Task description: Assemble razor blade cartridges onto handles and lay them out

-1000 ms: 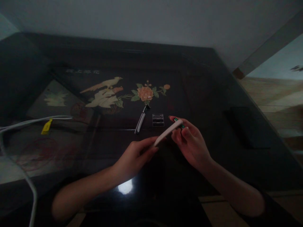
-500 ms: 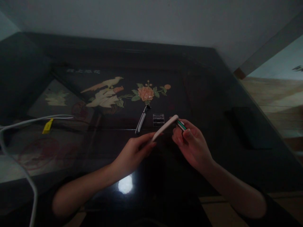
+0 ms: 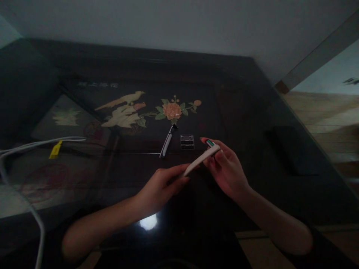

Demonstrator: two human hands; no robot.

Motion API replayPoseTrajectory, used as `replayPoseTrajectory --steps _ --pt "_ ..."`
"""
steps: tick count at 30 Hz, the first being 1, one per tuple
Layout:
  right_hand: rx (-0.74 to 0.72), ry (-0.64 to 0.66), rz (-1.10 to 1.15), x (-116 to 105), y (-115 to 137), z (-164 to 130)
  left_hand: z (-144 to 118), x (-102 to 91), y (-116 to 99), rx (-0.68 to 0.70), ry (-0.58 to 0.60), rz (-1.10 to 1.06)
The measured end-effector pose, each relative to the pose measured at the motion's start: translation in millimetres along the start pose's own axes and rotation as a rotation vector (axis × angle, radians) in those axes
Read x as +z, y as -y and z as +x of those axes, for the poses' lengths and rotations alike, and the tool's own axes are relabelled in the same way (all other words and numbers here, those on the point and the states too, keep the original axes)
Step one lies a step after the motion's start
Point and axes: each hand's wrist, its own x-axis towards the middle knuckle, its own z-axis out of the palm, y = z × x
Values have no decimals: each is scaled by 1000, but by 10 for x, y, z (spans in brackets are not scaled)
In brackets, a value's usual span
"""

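Observation:
My left hand (image 3: 161,186) pinches the lower end of a slim white handle (image 3: 200,160), whose exact kind I cannot make out. Its rounded far tip reaches my right hand (image 3: 231,170). Between the fingers of that right hand is a small razor cartridge (image 3: 210,143) with a green strip, partly covered by the white tip and fingers. Whether tip and cartridge touch is unclear. Beyond my hands, a black-and-white razor handle (image 3: 167,143) lies slantwise on the dark table. Beside it rests a small clear case (image 3: 187,142) with dark slots.
A glossy dark table (image 3: 241,97) bears an inlaid bird and flower picture (image 3: 172,111). A white cable (image 3: 33,211) with a yellow tag (image 3: 55,150) runs along the left. A dark flat object (image 3: 291,151) lies at the right. A wall (image 3: 157,26) borders the back.
The white handle's tip has moved right and slightly down, now in front of the cartridge. The cartridge has turned and shifted slightly up and left in my right hand.

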Motion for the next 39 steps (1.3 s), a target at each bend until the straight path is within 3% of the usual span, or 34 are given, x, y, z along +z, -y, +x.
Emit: replayPoseTrajectory --steps 15,29,39 --pt "-41 79 13 -14 -19 -14 55 -50 47 -16 -113 -23" --pt "3 2 -32 -9 7 4 -2 11 -15 -2 2 -32" --pt "-38 71 6 -15 -30 -18 42 -39 44 1 -109 -5"
